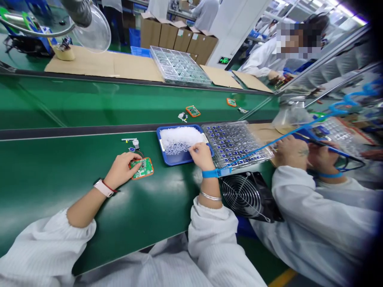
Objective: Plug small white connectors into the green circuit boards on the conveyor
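On the green bench, my left hand (121,169) holds the left side of a green circuit board (145,168) in an orange frame, its thumb lying on the board. Just behind the board is a small white part with wires (135,144), beside a little blue piece (131,149). My right hand (202,154) is at the right front of a shallow blue tray (175,162), over small white translucent pieces (179,139). Its thumb and fingertips are pinched together; whatever is between them is too small or hidden to make out.
Right of the blue tray stands a clear plastic tray of blue parts (230,143). A black fan (242,193) sits by my right forearm. A co-worker's hands (291,151) work at the right, near a blue cable. More orange-framed boards (193,111) lie on the green strip behind.
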`<state>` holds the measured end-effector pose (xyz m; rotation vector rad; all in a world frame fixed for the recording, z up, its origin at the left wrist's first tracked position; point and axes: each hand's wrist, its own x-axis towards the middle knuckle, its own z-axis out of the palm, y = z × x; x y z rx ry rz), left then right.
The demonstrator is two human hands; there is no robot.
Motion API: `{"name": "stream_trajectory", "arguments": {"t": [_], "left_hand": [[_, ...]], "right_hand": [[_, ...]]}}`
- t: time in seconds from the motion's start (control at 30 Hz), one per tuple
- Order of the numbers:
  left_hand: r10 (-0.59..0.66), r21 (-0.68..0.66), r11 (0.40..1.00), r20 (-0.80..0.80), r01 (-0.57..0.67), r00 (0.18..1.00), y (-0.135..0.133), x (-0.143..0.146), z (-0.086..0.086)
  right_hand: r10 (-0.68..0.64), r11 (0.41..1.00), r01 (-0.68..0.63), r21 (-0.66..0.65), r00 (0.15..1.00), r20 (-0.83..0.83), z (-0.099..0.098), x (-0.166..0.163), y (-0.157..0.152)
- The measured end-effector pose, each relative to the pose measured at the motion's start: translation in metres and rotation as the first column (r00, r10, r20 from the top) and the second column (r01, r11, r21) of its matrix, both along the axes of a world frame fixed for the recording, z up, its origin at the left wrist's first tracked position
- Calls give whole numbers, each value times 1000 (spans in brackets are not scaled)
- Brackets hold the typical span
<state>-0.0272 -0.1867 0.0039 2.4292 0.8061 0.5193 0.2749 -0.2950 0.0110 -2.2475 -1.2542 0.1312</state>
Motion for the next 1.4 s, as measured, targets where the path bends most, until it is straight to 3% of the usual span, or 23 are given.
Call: {"name": "stream_trajectory", "arguments": {"t": [0.37,0.43,0.53,0.6,0.7,0.8,0.87,1.13,1.3,1.4], "left_hand": [[-20,-19,1000,5,20,1000,-1,1,2],[-19,-25,1000,17,20,1000,-1,1,2],[-12,-40,999,48,14,999,-1,2,2],[-1,-53,999,98,6,995,-2,3,2],[0,-79,997,200,16,980,-3,4,3],[-17,-102,994,275,46,961,-4,4,3],[-27,-105,993,285,59,958,-4,4,3],[24,-143,990,207,6,978,-3,6,0],[104,-201,976,116,-79,988,1,10,1],[73,-222,973,82,-53,994,6,10,2]], "right_hand": [[61,996,-58,-64,997,47,-9,-3,1],[70,997,-69,-38,997,30,-8,-2,-1],[133,984,-129,120,991,-28,0,-11,0],[223,951,-204,233,973,-61,7,-31,4],[401,887,-361,287,912,-92,11,-77,14],[580,790,-507,344,800,-153,5,-120,23],[624,761,-533,369,756,-197,-1,-135,26],[616,784,-542,302,740,-271,-16,-136,31],[551,834,-500,234,776,-307,-18,-136,37],[533,846,-483,225,782,-322,-18,-136,38]]}}
